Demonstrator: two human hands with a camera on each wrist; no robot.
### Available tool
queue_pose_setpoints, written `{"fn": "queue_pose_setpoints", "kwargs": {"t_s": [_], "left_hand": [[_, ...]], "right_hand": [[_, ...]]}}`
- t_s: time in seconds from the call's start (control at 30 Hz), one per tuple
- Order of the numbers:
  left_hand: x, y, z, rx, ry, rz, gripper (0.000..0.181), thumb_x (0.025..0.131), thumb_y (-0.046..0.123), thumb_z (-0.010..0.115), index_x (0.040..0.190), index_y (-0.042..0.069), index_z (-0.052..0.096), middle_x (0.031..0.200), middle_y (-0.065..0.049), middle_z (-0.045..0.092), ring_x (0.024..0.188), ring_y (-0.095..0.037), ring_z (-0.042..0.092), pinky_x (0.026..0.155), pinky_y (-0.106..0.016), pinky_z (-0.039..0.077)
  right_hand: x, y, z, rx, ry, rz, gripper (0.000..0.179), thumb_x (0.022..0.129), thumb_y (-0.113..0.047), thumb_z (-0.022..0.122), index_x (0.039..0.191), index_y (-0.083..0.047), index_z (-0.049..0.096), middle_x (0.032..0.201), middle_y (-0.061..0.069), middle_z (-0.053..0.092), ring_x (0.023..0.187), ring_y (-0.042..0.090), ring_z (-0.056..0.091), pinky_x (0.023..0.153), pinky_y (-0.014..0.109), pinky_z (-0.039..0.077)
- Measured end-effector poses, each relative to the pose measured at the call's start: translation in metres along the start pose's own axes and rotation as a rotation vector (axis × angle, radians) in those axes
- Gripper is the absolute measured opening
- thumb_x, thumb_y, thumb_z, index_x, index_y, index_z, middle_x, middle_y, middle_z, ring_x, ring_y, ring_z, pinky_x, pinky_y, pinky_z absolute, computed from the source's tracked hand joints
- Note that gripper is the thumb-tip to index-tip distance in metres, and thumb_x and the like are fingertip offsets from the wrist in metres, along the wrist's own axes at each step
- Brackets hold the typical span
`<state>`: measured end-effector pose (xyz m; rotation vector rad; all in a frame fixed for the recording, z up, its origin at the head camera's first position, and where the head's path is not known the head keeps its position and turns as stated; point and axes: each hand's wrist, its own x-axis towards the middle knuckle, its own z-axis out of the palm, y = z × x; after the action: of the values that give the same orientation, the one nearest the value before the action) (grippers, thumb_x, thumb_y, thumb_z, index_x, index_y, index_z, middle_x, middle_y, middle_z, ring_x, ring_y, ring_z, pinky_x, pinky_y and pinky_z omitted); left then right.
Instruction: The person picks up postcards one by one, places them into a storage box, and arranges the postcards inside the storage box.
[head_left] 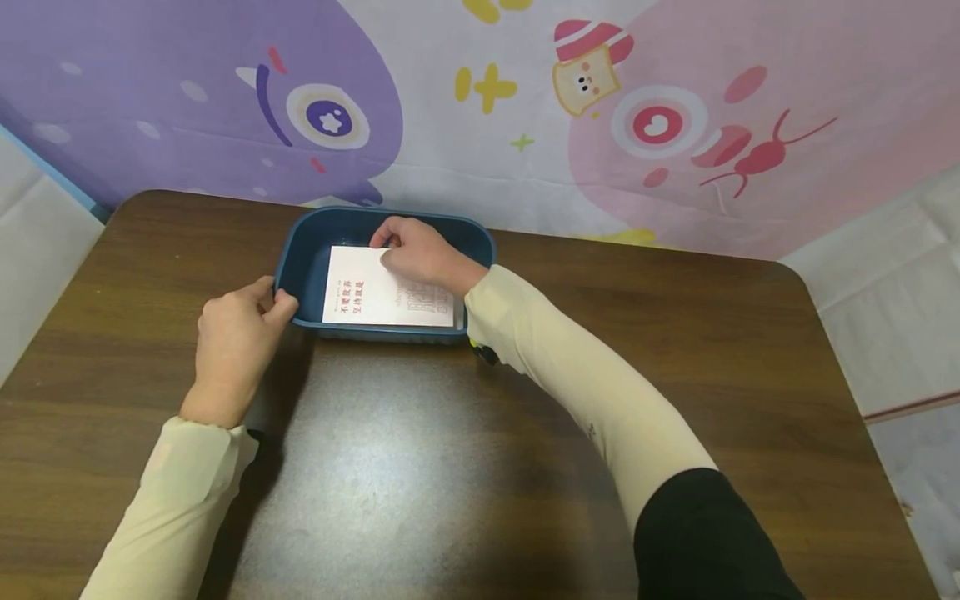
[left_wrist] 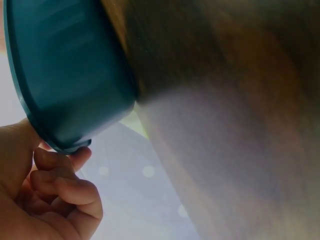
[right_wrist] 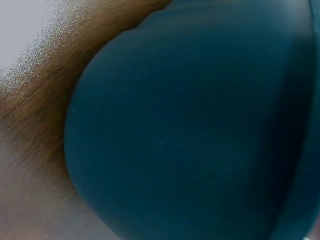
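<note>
A dark blue rectangular plastic bin (head_left: 300, 242) stands near the far edge of the table. My left hand (head_left: 238, 337) pinches its left rim, thumb at the edge; the left wrist view shows curled fingers (left_wrist: 75, 192) under the rim of the bin (left_wrist: 75, 65). Over the bin's inside, my right hand (head_left: 427, 254) pinches the far edge of a white card (head_left: 375, 292) printed with reddish characters. The card lies across the bin's opening, its near edge by the front rim. Only the bin's outer wall (right_wrist: 175, 125) fills the right wrist view; the right fingers are hidden there.
The brown wooden table (head_left: 420, 467) extends in front of the bin and to both sides. A cartoon-printed cloth (head_left: 480, 167) hangs right behind the table's far edge. White sheeting (head_left: 885, 325) stands at the right.
</note>
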<state>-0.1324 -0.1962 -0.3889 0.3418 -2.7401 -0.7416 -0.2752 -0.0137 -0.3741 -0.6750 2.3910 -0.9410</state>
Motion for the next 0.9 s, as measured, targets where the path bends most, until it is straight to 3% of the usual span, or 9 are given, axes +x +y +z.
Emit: {"fn": "queue_pose_setpoints", "kwargs": {"t_s": [0.4, 0.9], "left_hand": [[0.000, 0.001, -0.001, 0.004, -0.039, -0.035, 0.037, 0.089, 0.018, 0.048, 0.110, -0.008, 0.064, 0.071, -0.020, 0.063, 0.060, -0.028, 0.051, 0.049, -0.030, 0.034], [0.000, 0.000, 0.000, -0.007, -0.016, -0.016, 0.033, 0.088, 0.016, 0.048, 0.105, -0.007, 0.066, 0.065, -0.017, 0.060, 0.057, -0.028, 0.049, 0.049, -0.031, 0.032]], "right_hand": [[0.003, 0.006, 0.005, -0.026, -0.017, 0.003, 0.024, 0.088, -0.010, 0.051, 0.112, -0.012, 0.057, 0.092, 0.001, 0.049, 0.086, 0.012, 0.044, 0.072, 0.020, 0.034], [0.000, 0.014, 0.010, -0.041, -0.054, 0.046, 0.027, 0.089, -0.011, 0.051, 0.116, -0.012, 0.055, 0.087, 0.002, 0.047, 0.077, 0.013, 0.043, 0.067, 0.023, 0.035]]}}
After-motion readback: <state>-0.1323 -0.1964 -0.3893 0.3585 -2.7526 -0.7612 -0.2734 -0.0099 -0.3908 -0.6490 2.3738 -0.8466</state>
